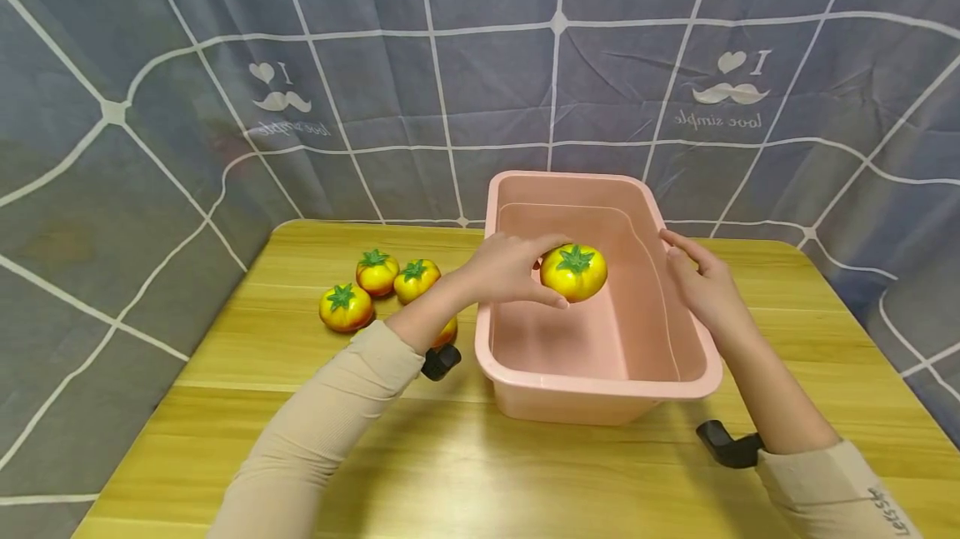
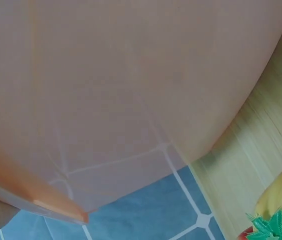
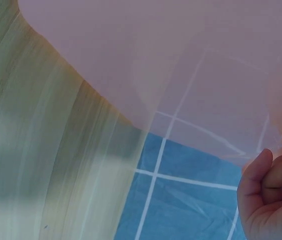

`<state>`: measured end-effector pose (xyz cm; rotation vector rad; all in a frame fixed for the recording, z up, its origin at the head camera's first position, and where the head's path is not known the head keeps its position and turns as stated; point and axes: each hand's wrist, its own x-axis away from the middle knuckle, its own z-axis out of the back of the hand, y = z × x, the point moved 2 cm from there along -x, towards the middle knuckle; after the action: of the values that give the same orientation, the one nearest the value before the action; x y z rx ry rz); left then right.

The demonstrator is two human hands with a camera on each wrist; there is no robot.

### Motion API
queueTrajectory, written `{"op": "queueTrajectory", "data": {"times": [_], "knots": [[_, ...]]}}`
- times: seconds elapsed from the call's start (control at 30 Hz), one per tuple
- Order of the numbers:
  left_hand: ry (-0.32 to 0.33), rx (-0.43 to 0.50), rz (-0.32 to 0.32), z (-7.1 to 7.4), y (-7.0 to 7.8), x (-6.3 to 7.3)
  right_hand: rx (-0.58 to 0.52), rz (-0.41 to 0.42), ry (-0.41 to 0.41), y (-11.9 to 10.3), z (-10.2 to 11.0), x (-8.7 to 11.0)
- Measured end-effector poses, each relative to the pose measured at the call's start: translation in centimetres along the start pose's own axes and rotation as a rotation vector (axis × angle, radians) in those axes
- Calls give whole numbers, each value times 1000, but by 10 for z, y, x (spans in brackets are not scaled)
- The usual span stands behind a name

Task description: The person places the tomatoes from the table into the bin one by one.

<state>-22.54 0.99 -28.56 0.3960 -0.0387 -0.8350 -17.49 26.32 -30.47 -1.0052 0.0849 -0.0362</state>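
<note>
My left hand (image 1: pixel 513 268) grips a yellow toy tomato (image 1: pixel 573 272) with a green leafy top, thumb on the near side and fingers on the far side. It holds the tomato above the inside of a pink plastic basin (image 1: pixel 600 385), having reached across the left rim. At the basin's right rim is my right hand (image 1: pixel 701 285), its thumb and index finger on the edge. The right wrist view shows the curled fingers (image 3: pixel 255 182) close against the wall. In the left wrist view the basin wall (image 2: pixel 106 90) fills most of the picture.
Several similar tomatoes (image 1: pixel 346 307) lie on the wooden table (image 1: pixel 262 372) left of the basin, one partly hidden by my left forearm. Behind the table hangs a grey-blue curtain (image 1: pixel 495 81) with white lines. Black wrist mounts (image 1: pixel 731 446) stick out beneath both forearms.
</note>
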Motion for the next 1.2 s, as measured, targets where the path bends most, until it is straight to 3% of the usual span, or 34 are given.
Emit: {"op": "queueTrajectory", "data": {"times": [0.33,0.47,0.7,0.87,1.03,1.2], "knots": [[10,6,25,1,1,1,-10,15,5,2,-1,-1],[61,120,29,3,-1,2,-13,21,-3,2,-2,-1],[151,363,-53,6,-6,11,-32,25,1,1,-3,1],[177,547,-73,22,-16,32,-29,17,6,1,-6,2],[238,553,-4,43,-43,66,-46,10,-5,1,-4,2],[322,572,75,52,-80,109,-41,15,-14,1,-2,4]]}}
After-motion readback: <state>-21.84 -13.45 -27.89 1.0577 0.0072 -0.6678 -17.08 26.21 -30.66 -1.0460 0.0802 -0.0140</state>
